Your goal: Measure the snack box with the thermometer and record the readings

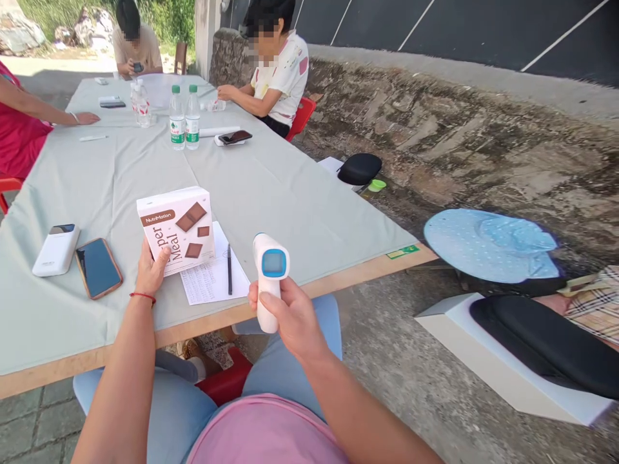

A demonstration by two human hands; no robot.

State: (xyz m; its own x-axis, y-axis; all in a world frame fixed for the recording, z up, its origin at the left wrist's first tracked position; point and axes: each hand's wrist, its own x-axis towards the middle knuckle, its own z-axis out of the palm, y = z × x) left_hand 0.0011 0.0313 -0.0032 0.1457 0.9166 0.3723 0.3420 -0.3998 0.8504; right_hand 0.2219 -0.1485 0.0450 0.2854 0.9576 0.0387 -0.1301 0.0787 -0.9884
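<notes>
- Thermometer (269, 283), clasped by its handle in the right hand (298, 320), its blue-rimmed screen facing the wearer, in front of the table's near edge.
- Box (178, 227), gripped at its lower left by the left hand (150, 270), thumb on the front; held upright over the table (280, 187), though whether it touches is unclear.
- Sheet (199, 283) with writing, partly behind the box; pen (229, 269) lying on it.
- Phone (99, 267) and power bank (57, 250), side by side, left of the box.
- Two green-capped bottles (184, 125) farther back, near a black phone (235, 136).
- Three people around the table's far part.
</notes>
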